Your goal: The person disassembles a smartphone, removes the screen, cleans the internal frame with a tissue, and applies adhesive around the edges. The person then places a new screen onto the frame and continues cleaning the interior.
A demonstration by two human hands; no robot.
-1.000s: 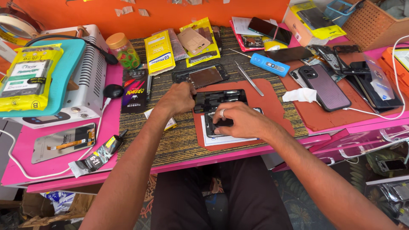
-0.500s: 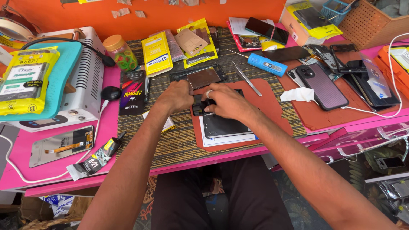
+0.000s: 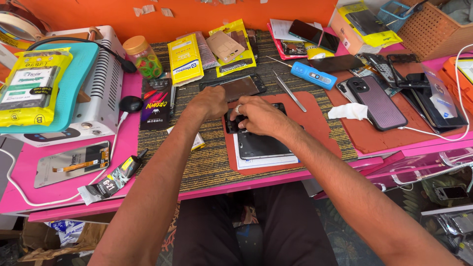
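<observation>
An opened black phone body [image 3: 246,120] lies on a red-brown mat [image 3: 315,125], partly over a dark screen panel [image 3: 263,145] on white paper. My left hand [image 3: 209,102] presses on the phone's left end, fingers curled over its edge. My right hand [image 3: 258,116], a ring on one finger, covers the phone's upper middle with fingertips down on it. What lies under the fingers is hidden. Just beyond the hands lies another dark screen frame [image 3: 236,87].
Metal tweezers [image 3: 289,91] and a blue tool [image 3: 314,75] lie past the mat. Several phones [image 3: 377,101] sit at right by a white tissue [image 3: 349,111]. At left are a white heating machine [image 3: 106,83], a glue tube [image 3: 116,176], a loose display [image 3: 71,162], and yellow packets [image 3: 185,59].
My right hand moved up from the lower screen panel to the opened phone beside my left hand. The panel on white paper is now uncovered. The left hand stayed put.
</observation>
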